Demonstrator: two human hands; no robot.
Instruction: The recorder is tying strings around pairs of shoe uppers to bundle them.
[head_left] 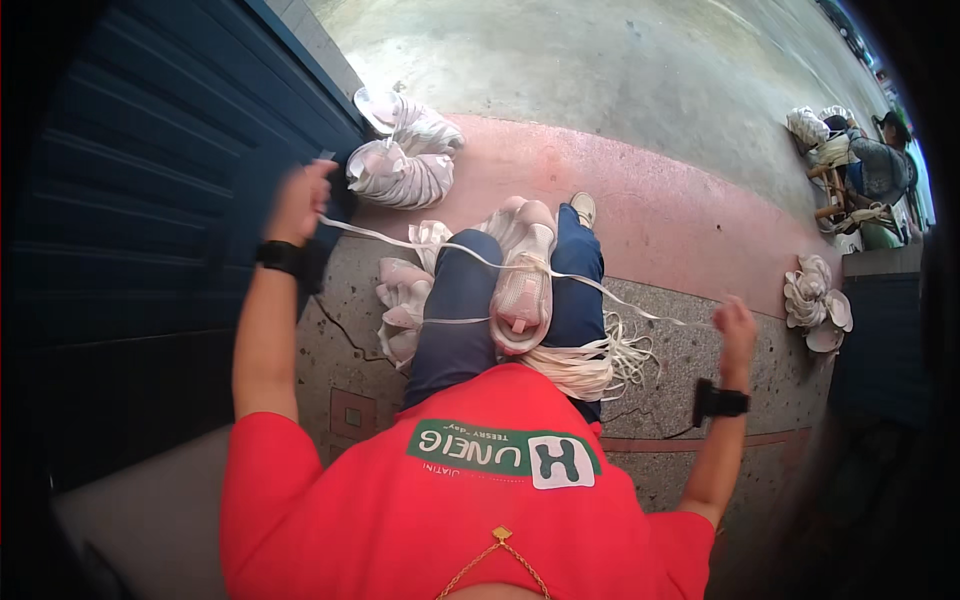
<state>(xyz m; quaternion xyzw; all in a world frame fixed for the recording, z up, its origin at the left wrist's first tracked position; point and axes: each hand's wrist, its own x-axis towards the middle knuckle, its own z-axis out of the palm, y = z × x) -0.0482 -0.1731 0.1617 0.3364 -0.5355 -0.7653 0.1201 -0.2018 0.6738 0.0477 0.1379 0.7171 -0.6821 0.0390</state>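
A pale pink and white sneaker upper (522, 300) rests between my thighs, its heel end towards me and other uppers just beyond it. A long white shoelace (600, 288) crosses over it, drawn out to both sides. My left hand (297, 205), slightly blurred, is closed on one end at the far left, beside the dark shutter. On the right, my right hand (735, 325) is raised with its fingers closed round the other end. A bundle of loose white laces (580, 368) lies across my right thigh. A thin strand also crosses my left thigh.
Stacked shoe uppers (405, 170) lie by the blue shutter (170, 140); more uppers (402, 305) sit beside my left leg. Another pile of uppers (815, 305) is on the floor at right. Far right, another person (882, 165) sits near a bamboo chair (830, 190).
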